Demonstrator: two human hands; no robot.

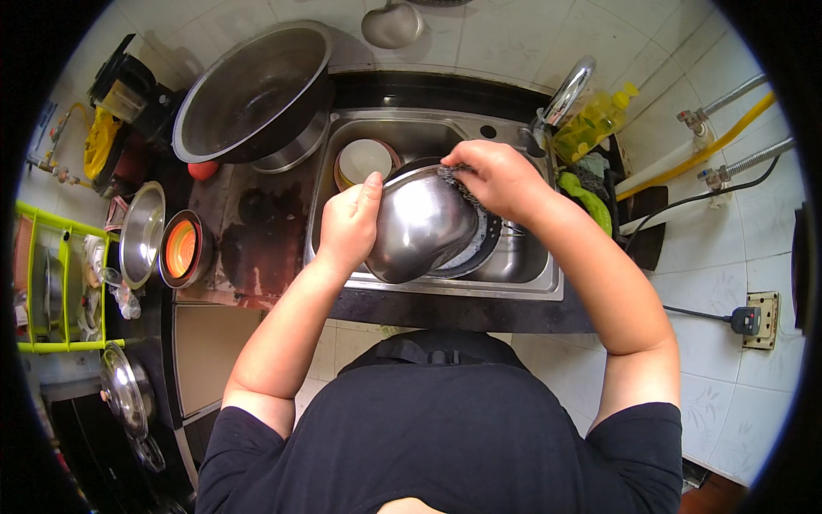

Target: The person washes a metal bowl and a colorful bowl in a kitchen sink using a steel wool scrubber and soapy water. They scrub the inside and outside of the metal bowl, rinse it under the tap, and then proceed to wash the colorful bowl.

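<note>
A shiny steel bowl point(424, 218) is tilted over the sink point(535, 261), its rounded outside toward me. My left hand point(351, 218) grips the bowl at its left edge, thumb up along the rim. On the far right edge my right hand point(497, 176) is closed on a dark steel wool scrubber point(458, 178), pressed against the rim. Behind and below the bowl sits a dark pan point(488, 244), partly hidden, with whitish suds in it. A white bowl point(366, 161) rests on other dishes in the sink's left part.
A very large metal pot point(257, 94) stands left of the sink, near a steel basin point(143, 233) and stacked bowls with an orange one point(181, 248) on top. The faucet point(569, 94) rises at the back right, beside a yellow bottle point(591, 124) and a green cloth point(586, 201).
</note>
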